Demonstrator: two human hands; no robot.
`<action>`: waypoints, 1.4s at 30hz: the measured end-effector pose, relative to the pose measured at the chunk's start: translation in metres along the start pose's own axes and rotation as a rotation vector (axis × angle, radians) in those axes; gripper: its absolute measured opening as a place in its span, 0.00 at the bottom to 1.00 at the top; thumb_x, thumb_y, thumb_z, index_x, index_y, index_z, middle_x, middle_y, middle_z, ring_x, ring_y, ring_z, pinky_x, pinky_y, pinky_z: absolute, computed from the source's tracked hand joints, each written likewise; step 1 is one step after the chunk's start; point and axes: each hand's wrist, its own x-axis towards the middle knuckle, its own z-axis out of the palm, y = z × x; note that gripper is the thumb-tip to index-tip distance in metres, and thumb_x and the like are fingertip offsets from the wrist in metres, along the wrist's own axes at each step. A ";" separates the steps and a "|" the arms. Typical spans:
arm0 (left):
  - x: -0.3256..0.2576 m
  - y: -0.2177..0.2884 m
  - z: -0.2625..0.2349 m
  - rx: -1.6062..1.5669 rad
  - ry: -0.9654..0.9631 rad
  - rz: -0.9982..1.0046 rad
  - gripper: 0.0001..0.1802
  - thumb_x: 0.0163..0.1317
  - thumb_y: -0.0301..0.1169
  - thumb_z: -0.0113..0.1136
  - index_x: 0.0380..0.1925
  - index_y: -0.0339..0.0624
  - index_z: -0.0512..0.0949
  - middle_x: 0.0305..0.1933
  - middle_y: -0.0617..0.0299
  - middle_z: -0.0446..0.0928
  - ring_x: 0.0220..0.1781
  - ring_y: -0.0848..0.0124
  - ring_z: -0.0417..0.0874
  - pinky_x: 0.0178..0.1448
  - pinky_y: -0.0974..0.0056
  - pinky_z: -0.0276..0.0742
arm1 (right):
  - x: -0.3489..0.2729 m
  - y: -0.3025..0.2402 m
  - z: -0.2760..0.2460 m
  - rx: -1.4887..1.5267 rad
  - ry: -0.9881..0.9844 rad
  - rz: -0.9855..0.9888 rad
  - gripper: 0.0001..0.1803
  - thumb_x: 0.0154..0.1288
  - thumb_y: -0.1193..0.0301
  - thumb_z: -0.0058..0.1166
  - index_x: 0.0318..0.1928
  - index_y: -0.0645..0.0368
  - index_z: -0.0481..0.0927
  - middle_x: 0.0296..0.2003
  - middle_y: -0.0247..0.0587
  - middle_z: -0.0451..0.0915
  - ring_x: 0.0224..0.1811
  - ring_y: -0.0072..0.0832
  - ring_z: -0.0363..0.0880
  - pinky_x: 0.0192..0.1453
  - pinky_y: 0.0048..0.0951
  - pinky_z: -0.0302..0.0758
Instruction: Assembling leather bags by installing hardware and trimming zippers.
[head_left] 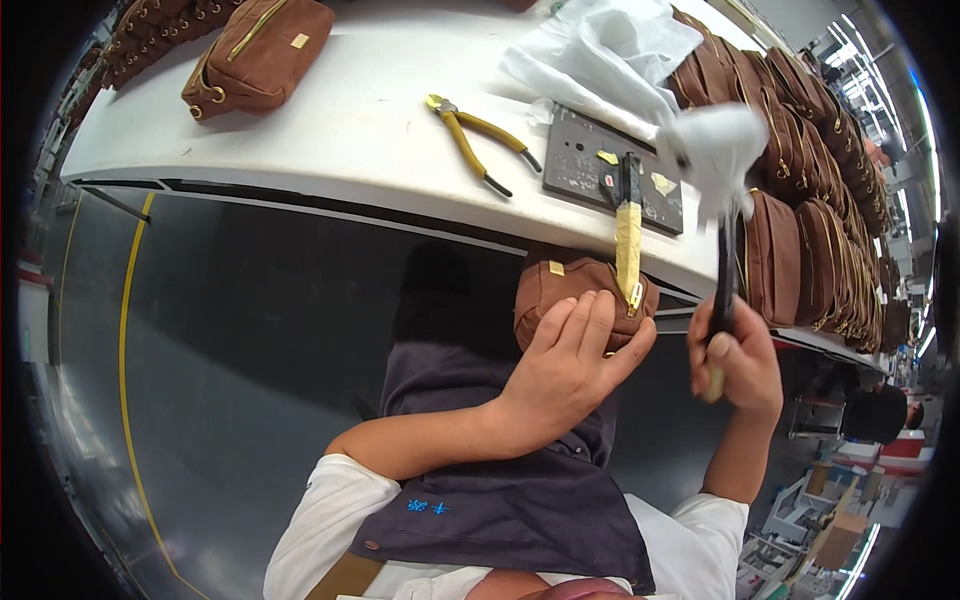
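Observation:
My left hand (562,375) bends over a small brown zip pouch (540,300) at the table's front edge and grips it, fingers on top near the metal zip end. From the dark plate (578,150) a black bar wrapped in yellow tape (627,245) reaches down to that zip end; how it is fixed is not visible. On the right, my right hand (743,355) closes round the dark handle of a hammer-like tool (727,262), held upright. Its head, blurred by motion, looks wrapped in something white.
Yellow-handled cutting pliers (467,135) lie left of the plate. Crumpled white sheeting (610,50) covers the plate's far side. Several brown pouches (790,250) are stacked along the right, and another pouch (262,55) lies at the far left of the white table (380,100).

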 end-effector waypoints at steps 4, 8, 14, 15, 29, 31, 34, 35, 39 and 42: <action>-0.001 0.000 0.001 -0.037 -0.007 -0.014 0.25 0.60 0.33 0.55 0.60 0.56 0.78 0.55 0.48 0.75 0.55 0.59 0.80 0.63 0.55 0.71 | -0.018 0.003 0.007 -0.028 -0.038 0.194 0.15 0.81 0.64 0.46 0.54 0.64 0.76 0.20 0.29 0.72 0.14 0.11 0.65 0.19 0.15 0.62; -0.001 -0.001 0.002 -0.035 0.013 -0.008 0.25 0.60 0.34 0.56 0.59 0.56 0.80 0.55 0.47 0.74 0.54 0.58 0.79 0.62 0.54 0.72 | -0.023 0.005 0.007 -0.214 0.042 0.211 0.15 0.81 0.64 0.48 0.53 0.63 0.77 0.20 0.27 0.72 0.16 0.10 0.65 0.21 0.15 0.62; -0.001 0.001 0.005 -0.009 0.011 -0.021 0.24 0.61 0.37 0.59 0.59 0.56 0.80 0.55 0.48 0.74 0.53 0.59 0.79 0.62 0.54 0.71 | -0.035 0.010 0.004 -0.459 0.185 -0.006 0.11 0.77 0.69 0.54 0.50 0.65 0.77 0.24 0.29 0.78 0.22 0.14 0.74 0.26 0.18 0.71; -0.002 0.001 0.006 0.001 0.018 -0.016 0.24 0.61 0.37 0.60 0.59 0.56 0.80 0.54 0.49 0.74 0.53 0.59 0.79 0.62 0.54 0.71 | -0.038 0.011 0.003 -0.567 0.249 -0.077 0.10 0.76 0.70 0.55 0.50 0.65 0.77 0.26 0.32 0.80 0.23 0.15 0.76 0.28 0.19 0.73; -0.003 0.004 0.008 -0.015 0.031 -0.031 0.23 0.58 0.37 0.64 0.56 0.59 0.81 0.55 0.48 0.75 0.53 0.57 0.80 0.61 0.54 0.72 | -0.056 0.022 -0.006 -1.216 0.285 -0.519 0.22 0.64 0.86 0.59 0.60 0.69 0.80 0.33 0.48 0.82 0.30 0.30 0.77 0.37 0.25 0.74; -0.003 0.004 0.007 -0.022 0.041 -0.042 0.23 0.58 0.37 0.64 0.56 0.59 0.81 0.54 0.48 0.75 0.53 0.57 0.80 0.61 0.54 0.72 | -0.054 0.025 -0.007 -1.222 0.345 -0.579 0.23 0.63 0.87 0.59 0.59 0.69 0.80 0.33 0.48 0.82 0.30 0.30 0.77 0.36 0.26 0.74; -0.002 0.005 0.007 -0.022 0.035 -0.049 0.23 0.58 0.36 0.64 0.56 0.59 0.82 0.54 0.48 0.76 0.53 0.58 0.80 0.61 0.55 0.72 | -0.053 0.020 -0.007 -1.267 0.245 -0.539 0.22 0.63 0.88 0.59 0.59 0.70 0.81 0.33 0.48 0.82 0.30 0.30 0.78 0.36 0.26 0.75; -0.002 0.005 0.008 -0.017 0.028 -0.044 0.23 0.58 0.36 0.64 0.56 0.59 0.82 0.54 0.49 0.76 0.52 0.59 0.81 0.61 0.55 0.72 | -0.054 0.016 -0.007 -1.265 0.247 -0.538 0.22 0.63 0.88 0.59 0.59 0.70 0.81 0.33 0.48 0.82 0.30 0.30 0.78 0.36 0.26 0.75; -0.001 0.004 0.011 0.042 0.046 -0.031 0.20 0.62 0.34 0.52 0.55 0.51 0.77 0.51 0.48 0.76 0.52 0.61 0.80 0.63 0.57 0.70 | -0.061 0.006 -0.006 -1.325 0.535 -0.616 0.19 0.64 0.87 0.60 0.56 0.76 0.80 0.39 0.57 0.87 0.36 0.39 0.87 0.43 0.34 0.82; -0.001 0.005 0.011 0.058 0.068 -0.017 0.20 0.62 0.34 0.53 0.55 0.53 0.78 0.51 0.49 0.76 0.52 0.62 0.80 0.63 0.58 0.70 | -0.060 0.016 -0.011 -1.220 0.544 -0.709 0.20 0.64 0.85 0.61 0.57 0.72 0.81 0.37 0.51 0.85 0.34 0.34 0.84 0.40 0.32 0.80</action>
